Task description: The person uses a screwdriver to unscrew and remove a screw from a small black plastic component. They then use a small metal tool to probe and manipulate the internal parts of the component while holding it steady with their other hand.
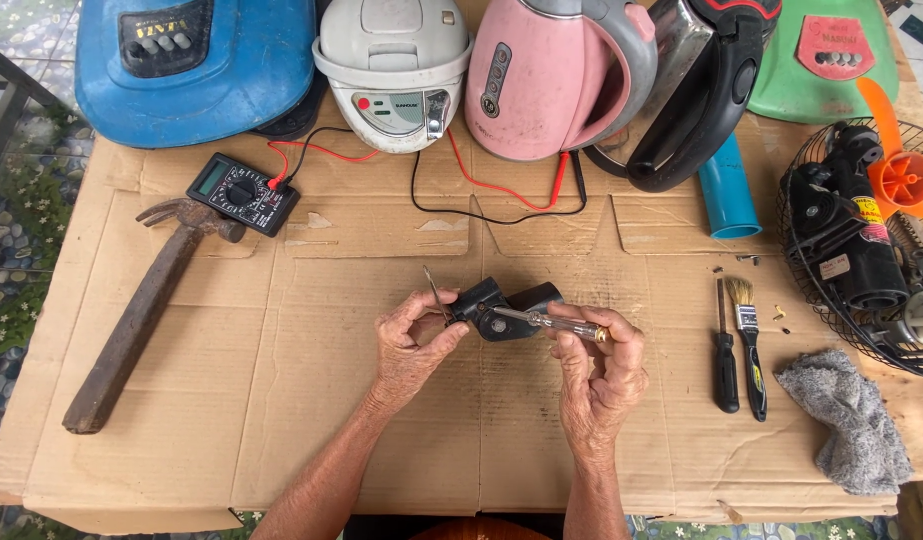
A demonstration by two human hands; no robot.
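— Black plastic, that small part (504, 308) in the middle: who has it?

— The left hand (410, 345). Its fingers (444, 338) pinch the part's left end, and a thin metal prong (435, 290) sticks up just beside the thumb. The part sits low above the cardboard sheet (312, 400), near the middle of the desk.

— And the other hand?

— The right hand (600, 365) has its fingers closed around a screwdriver with a clear handle (562, 325). The shaft lies nearly level, and its tip touches the face of the black part.

— What lies around them?

— Just right of the right hand, a black-handled screwdriver (725, 365) and a small paintbrush (748, 340) lie side by side. Beyond them is a grey rag (852, 420). Further right, a fan motor sits in a wire guard (847, 235) with an orange blade beside it.

— To the left?

— A rusty claw hammer (142, 315) lies slanted, well apart from the hands. Its head is just beside a black multimeter (242, 193), whose red and black leads run across the cardboard.

— Along the far edge?

— A blue housing (197, 70), a white cooker (394, 75), a pink kettle (547, 80), a steel kettle with a black handle (697, 90), a green housing (832, 55) and a blue pipe piece (729, 190).
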